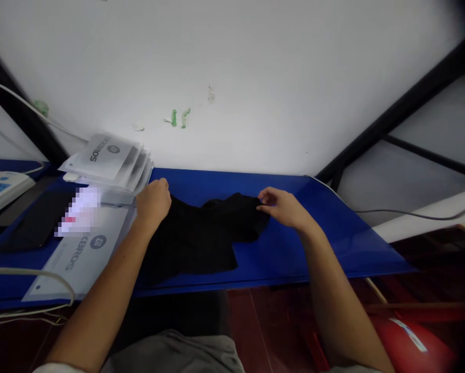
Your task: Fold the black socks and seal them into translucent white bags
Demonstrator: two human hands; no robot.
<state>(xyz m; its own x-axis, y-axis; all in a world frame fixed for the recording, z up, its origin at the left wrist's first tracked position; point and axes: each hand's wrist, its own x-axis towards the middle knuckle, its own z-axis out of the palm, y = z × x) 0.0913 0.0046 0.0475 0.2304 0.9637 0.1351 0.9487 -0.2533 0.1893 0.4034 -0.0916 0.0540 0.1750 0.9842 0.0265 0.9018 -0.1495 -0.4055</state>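
Black cloth lies on the blue table, in the middle of the scene. The left hand is closed on its far left edge; the right hand pinches its right end between thumb and fingers. Plastic bags are stacked at the far left, near the white wall.

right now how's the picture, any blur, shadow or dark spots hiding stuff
Head view: the black cloth is so dark its folds barely show; the wall is unevenly lit, brighter low down near the table; the red object at lower right is blurred; a patch at left is pixelated.
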